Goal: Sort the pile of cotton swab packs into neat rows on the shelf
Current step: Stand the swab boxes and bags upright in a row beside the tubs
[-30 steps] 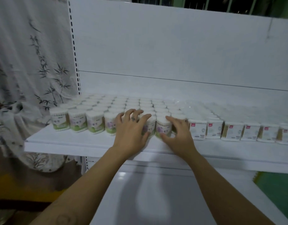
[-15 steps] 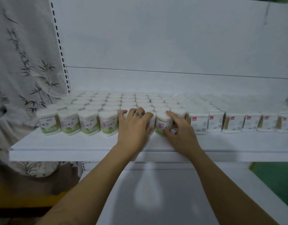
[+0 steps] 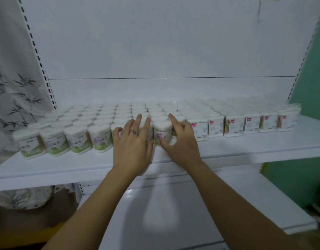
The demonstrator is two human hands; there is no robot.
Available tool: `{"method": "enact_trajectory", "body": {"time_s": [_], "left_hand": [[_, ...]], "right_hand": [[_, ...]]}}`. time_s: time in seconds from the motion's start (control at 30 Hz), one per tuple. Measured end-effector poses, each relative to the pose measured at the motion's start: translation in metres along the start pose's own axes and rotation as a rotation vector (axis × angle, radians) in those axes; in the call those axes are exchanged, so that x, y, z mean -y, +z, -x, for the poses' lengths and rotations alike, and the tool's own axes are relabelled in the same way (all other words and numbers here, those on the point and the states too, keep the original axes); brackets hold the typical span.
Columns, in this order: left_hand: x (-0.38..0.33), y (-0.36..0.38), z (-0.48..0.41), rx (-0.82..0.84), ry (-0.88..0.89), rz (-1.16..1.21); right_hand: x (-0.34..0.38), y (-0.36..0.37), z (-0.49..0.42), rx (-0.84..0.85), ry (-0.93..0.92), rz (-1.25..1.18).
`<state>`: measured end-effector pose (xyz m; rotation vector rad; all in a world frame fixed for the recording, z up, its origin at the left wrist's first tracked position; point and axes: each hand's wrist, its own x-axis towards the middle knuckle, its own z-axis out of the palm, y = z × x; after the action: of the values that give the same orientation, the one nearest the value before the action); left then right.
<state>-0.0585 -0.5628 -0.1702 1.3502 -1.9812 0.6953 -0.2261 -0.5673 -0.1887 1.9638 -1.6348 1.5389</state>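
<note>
Front strip of shelf (image 3: 245, 147) bare: free lane along the edge. Behind it round packs (image 3: 79, 139) left, flat packs (image 3: 234, 124) right, packed tight back to rear panel (image 3: 155, 51). Open air above tops. Left hand (image 3: 132, 147), right hand (image 3: 182, 141) block mid-front.

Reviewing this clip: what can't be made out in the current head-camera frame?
All in the head view:
- Label print on the round packs and flat packs: too small and blurred.
- The left hand hides the round packs behind it.
- Rear rows: washed out, uncountable.
- Whether the right hand grips or only touches its pack: unclear.
</note>
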Motion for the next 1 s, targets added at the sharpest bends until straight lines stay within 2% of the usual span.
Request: {"method": "enact_trajectory", "body": {"time_s": [0.1,0.23,0.4,0.53,0.6,0.7,0.87,1.0], "left_hand": [[-0.021,-0.004,-0.007,-0.032,-0.032,0.044],[-0.057,0.0,-0.019,-0.079,0.01,0.105],[-0.109,0.009,-0.039,0.006,0.093,0.206],[-0.136,0.016,-0.059,0.039,0.041,0.237],[-0.143,0.02,-0.07,0.054,0.045,0.172],[-0.15,0.026,-0.09,0.111,0.042,0.045],[-0.161,0.036,-0.105,0.226,0.082,-0.121],[-0.169,0.038,-0.102,0.251,0.036,-0.147]], "right_hand": [[-0.004,-0.011,-0.002,0.001,0.013,-0.017],[-0.026,-0.045,-0.009,0.031,0.017,0.032],[-0.066,-0.096,-0.027,-0.004,0.032,0.143],[-0.114,-0.133,-0.049,-0.055,0.107,0.282],[-0.134,-0.142,-0.059,0.015,0.041,0.38],[-0.145,-0.147,-0.072,0.211,-0.082,0.503],[-0.145,-0.135,-0.094,0.47,-0.227,0.607],[-0.149,-0.13,-0.111,0.49,-0.292,0.597]]}}
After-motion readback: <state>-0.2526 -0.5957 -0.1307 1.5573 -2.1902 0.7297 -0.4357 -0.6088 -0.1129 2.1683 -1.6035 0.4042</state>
